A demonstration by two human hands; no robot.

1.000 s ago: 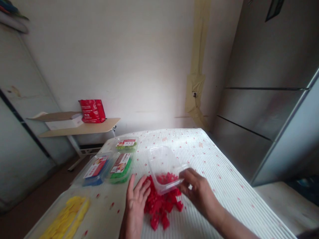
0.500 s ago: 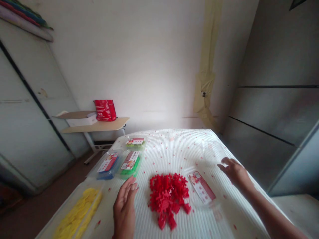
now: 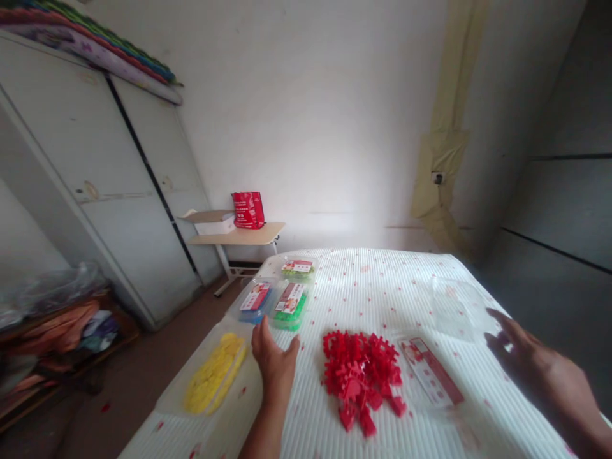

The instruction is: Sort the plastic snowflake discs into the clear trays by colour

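Note:
A heap of red plastic pieces lies on the white dotted table cover. My left hand hovers open just left of the heap, fingers pointing toward the boxes of green pieces and blue pieces. My right hand is open and empty at the right, near an empty clear tub. A clear lid with a red label rests right of the red heap.
A third box of light green pieces sits farther back. Yellow pieces fill a clear tray at the table's left edge. A small side table with a red bag, a white wardrobe and floor clutter lie to the left.
My right hand let go of the clear tub, now set down at the right, leaving the red pieces heaped on the table. The view swung left; my left hand moved toward the boxes.

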